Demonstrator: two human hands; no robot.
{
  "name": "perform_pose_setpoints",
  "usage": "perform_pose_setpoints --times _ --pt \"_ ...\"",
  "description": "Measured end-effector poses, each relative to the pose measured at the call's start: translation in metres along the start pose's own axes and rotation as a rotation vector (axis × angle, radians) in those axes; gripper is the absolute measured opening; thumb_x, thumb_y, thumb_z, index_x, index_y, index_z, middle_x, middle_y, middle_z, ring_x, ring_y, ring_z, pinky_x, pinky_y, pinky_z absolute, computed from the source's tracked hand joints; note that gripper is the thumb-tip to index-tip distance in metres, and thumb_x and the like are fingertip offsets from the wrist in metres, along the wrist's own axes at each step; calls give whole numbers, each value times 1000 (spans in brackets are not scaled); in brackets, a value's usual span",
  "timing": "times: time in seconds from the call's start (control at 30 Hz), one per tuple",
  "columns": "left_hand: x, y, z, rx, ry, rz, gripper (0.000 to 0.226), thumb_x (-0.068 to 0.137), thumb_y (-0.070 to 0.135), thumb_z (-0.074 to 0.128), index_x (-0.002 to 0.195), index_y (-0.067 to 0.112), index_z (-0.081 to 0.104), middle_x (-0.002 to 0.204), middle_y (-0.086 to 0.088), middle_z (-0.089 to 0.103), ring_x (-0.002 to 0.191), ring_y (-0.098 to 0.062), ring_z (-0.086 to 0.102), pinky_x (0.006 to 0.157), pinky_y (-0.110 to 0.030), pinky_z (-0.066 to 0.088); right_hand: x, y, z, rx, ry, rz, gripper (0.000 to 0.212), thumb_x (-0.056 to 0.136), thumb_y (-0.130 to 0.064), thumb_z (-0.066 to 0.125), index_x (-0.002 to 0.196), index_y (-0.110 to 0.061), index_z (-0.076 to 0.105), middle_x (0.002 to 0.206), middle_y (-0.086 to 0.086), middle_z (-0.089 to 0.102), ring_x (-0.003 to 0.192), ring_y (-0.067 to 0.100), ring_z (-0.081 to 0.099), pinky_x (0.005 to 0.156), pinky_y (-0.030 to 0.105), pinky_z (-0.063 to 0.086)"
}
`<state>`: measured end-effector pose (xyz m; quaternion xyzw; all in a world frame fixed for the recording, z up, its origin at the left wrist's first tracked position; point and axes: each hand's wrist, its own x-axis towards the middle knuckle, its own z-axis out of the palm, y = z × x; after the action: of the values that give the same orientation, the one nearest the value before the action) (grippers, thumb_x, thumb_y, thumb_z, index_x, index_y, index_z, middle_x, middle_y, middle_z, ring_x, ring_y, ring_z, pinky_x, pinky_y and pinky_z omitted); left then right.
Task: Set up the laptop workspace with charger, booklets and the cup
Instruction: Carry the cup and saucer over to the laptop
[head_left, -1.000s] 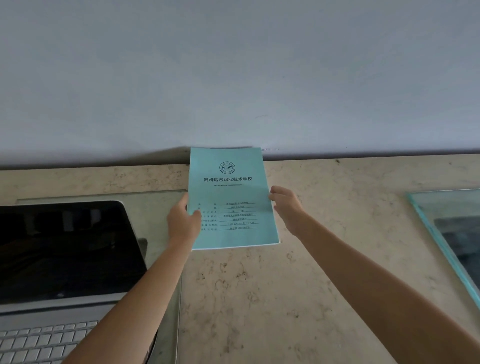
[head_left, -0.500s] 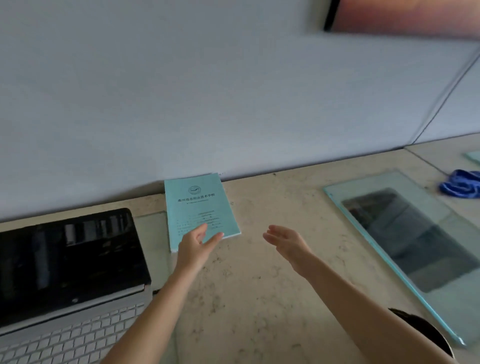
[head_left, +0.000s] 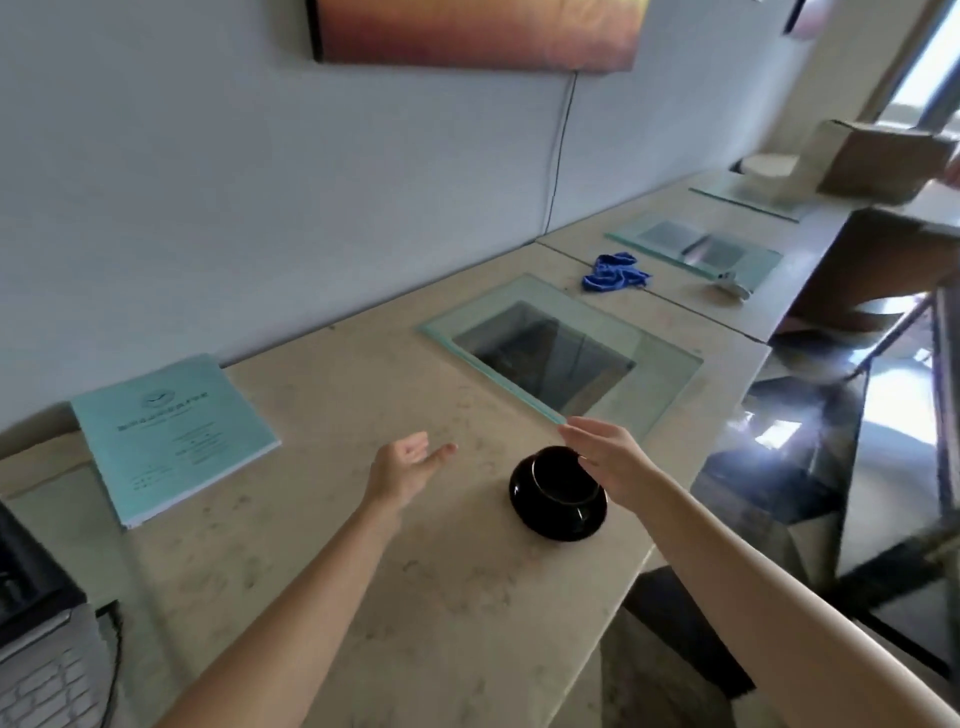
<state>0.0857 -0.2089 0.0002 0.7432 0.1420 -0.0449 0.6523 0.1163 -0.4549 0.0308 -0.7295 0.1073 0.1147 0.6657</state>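
Both hands are open and hold nothing: the right hand (head_left: 605, 454) spreads flat just above the black cup (head_left: 561, 480) on its saucer (head_left: 550, 512), the left hand (head_left: 402, 467) hovers beside it. Beneath lies a beige counter (head_left: 322, 571) against a pale wall (head_left: 208, 182), the teal booklet (head_left: 171, 434) flat at left.

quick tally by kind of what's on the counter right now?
Booklet: 1
Black cup on saucer: 1 set
Laptop: 1, partly in frame
Glass panels: 3 ()
Blue cloth: 1
Cardboard box: 1
Total: 8
Far-end small items are too blurred to count.
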Motion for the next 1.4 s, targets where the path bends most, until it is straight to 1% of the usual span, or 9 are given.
perform_pose_setpoints --times 0.07,0.1,0.2,0.4,0.53,0.67,0.87,1.17,1.4 --pt "-3 2 29 11 -44 -4 70 79 26 72 136 -3 42 141 -19 47 129 -25 48 104 -33 40 -7 9 -33 52 33 -2 59 85 -22 68 124 17 48 99 17 56 96 29 50 100 42 38" --pt "-4 2 42 19 -63 -8 71 79 27 72 137 -2 42 142 -19 47 129 -25 48 103 -33 40 -7 15 -48 78 53 4 57 86 -20 67 123 18 47 106 24 59 112 20 18 108 47 33" --pt "0 -2 80 10 -95 -47 69 81 24 71 137 -2 41 143 -19 46 130 -25 47 103 -31 38 -5 29 -77 87 108 42 51 88 -21 66 121 15 50 138 37 39 133 49 27 114 56 20" --pt "25 -21 125 88 -89 -169 20 78 31 73 82 30 54 88 2 53 80 -9 52 71 -22 37 21 53 -100 126 -13 298 17 84 -29 71 97 -19 65 137 10 51 135 23 38 111 46 33" --pt "50 -40 139 131 -33 -252 33 76 33 74 67 29 43 75 6 45 74 -12 48 62 -23 33 49 76 -104 64 -59 400 57 79 -35 75 125 -9 56 142 7 44 141 26 30 108 53 36" --pt "64 -58 147 128 29 -320 58 77 29 74 121 -5 56 122 -14 62 119 -27 55 99 -34 42 74 90 -103 19 -92 469 91 74 -38 79 148 -13 32 154 5 33 142 27 29 103 60 39" --pt "72 -74 157 82 25 -352 54 79 25 73 122 -2 55 106 -4 56 98 -15 51 83 -26 36 99 100 -103 -23 -204 525 97 72 -39 81 150 -18 27 150 3 39 135 26 39 95 58 48" --pt "79 -79 154 -18 -36 -411 60 76 27 76 126 1 54 128 -13 57 120 -27 53 104 -50 43 113 115 -102 43 -275 522 37 74 -25 81 105 -29 61 119 -2 63 111 20 59 77 49 59" --pt "74 -84 158 -79 37 -363 58 78 22 74 126 -2 53 109 -3 54 109 -18 50 92 -30 40 116 120 -102 38 -280 511 31 74 -24 81 97 -32 61 114 -5 62 113 24 58 72 46 60"
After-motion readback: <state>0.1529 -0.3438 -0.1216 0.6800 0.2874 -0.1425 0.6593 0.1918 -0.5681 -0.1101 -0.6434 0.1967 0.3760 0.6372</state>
